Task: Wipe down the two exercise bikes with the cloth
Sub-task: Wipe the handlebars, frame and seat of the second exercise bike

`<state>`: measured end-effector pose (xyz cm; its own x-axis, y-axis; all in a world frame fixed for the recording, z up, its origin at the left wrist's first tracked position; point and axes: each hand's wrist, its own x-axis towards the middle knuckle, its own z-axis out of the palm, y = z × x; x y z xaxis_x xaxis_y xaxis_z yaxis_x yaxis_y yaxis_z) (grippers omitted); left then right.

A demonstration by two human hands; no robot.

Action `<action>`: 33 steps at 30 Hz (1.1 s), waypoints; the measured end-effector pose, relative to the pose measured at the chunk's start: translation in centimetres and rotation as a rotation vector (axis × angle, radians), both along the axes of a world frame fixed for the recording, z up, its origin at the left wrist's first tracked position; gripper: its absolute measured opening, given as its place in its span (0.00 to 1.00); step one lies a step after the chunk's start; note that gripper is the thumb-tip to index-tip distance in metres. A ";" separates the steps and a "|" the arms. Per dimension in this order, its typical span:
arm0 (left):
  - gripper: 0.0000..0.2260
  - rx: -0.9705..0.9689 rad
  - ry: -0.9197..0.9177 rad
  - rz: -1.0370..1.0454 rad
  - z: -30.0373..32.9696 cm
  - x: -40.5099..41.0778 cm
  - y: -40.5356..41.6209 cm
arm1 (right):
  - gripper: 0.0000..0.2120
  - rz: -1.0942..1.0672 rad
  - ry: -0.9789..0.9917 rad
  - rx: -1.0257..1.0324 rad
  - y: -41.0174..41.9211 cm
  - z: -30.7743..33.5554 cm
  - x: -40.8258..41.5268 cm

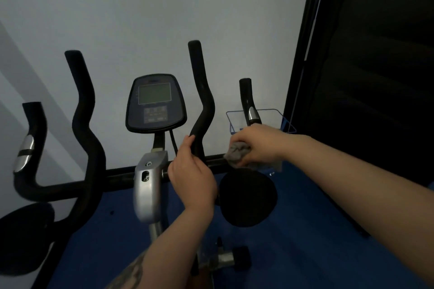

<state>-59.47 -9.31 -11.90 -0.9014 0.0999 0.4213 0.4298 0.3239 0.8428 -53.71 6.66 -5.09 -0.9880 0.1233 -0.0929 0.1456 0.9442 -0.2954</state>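
Left hand [191, 177]: its fingers are curled around the lower part of the right inner handlebar [201, 101], near the place where this bar meets the crossbar [122, 175].
Right hand [257, 144]: it grips a bunched grey cloth [237, 151] and presses it on the right end of the crossbar, just below the outer right grip [249, 103].
Cloth: crumpled under the right palm and fingers, touching the black bar; a part of it hangs down at the far side of the hand.
Exercise bike [150, 192]: seen from above, with a silver stem, black curved handlebars, and a silver sensor plate on each outer grip.
Console [156, 103]: it stands upright between the two inner bars; the screen is dark.
Round pads: one black arm pad [247, 197] is below the right hand, another [23, 237] at the lower left.
Basket [258, 122]: blue wire, behind the right grip, partly hidden by the right hand.
Floor [305, 241]: blue.
Wall [152, 19]: pale, behind the bike.
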 end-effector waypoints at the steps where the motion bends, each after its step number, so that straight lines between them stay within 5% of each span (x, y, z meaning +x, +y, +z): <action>1: 0.17 -0.011 0.001 0.005 0.0 0.0 0.1 | 0.14 -0.005 0.030 0.004 -0.6 -0.1 -0.4; 6: 0.18 -0.028 0.018 -0.007 0.3 -0.1 0.0 | 0.13 -0.047 0.065 -0.343 -3.8 -1.2 -1.9; 12: 0.18 -0.109 0.044 -0.031 0.2 -0.4 -0.2 | 0.14 0.012 0.096 -0.049 0.4 -0.7 2.4; 14: 0.19 -0.190 0.101 -0.088 0.4 -0.6 -0.1 | 0.16 -0.130 0.312 -0.193 0.9 -1.5 4.1; 17: 0.19 -0.450 0.264 -0.181 0.6 -0.8 0.3 | 0.10 -0.659 0.909 -0.637 0.4 -3.1 5.1; 19: 0.17 -0.527 0.302 -0.227 1.2 -1.7 0.5 | 0.07 -0.864 1.052 -0.820 -0.4 -4.5 4.4; 22: 0.16 -0.501 0.306 -0.279 2.6 -4.1 1.4 | 0.11 -0.894 0.944 -1.062 -2.0 -6.5 1.8; 28: 0.23 -0.494 0.282 -0.314 2.5 -4.8 2.6 | 0.12 -0.774 0.764 -0.978 1.6 -4.6 -1.5; 33: 0.28 -0.466 0.245 -0.303 2.3 -5.0 2.6 | 0.13 -0.743 0.825 -1.011 -0.9 -7.5 0.6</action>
